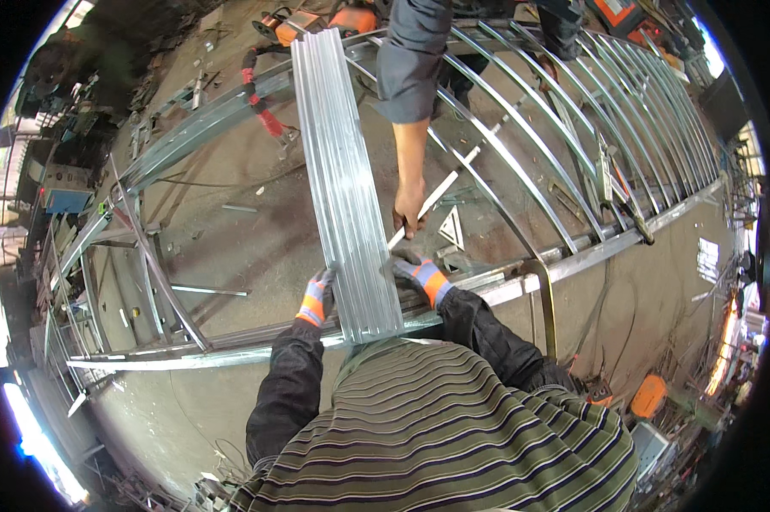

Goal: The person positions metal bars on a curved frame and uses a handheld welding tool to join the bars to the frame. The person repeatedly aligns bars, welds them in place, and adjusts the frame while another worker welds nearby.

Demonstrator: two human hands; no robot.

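Grip closure cannot be told, with the left hand (315, 299) and right hand (423, 275) at opposite long edges of the ribbed metal sheet (342, 171) that lies across the frame (585, 261) and probably handles light, stiff and slippery, best held by both edges.

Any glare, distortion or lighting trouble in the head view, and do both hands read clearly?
All in the head view: bright glare streaks the ribbed silver metal sheet; fisheye distortion inside a black surround; a white light patch at lower left looks blown out; the orange-banded gloved left hand and right hand are distinguishable, their dark finger areas showing little detail.
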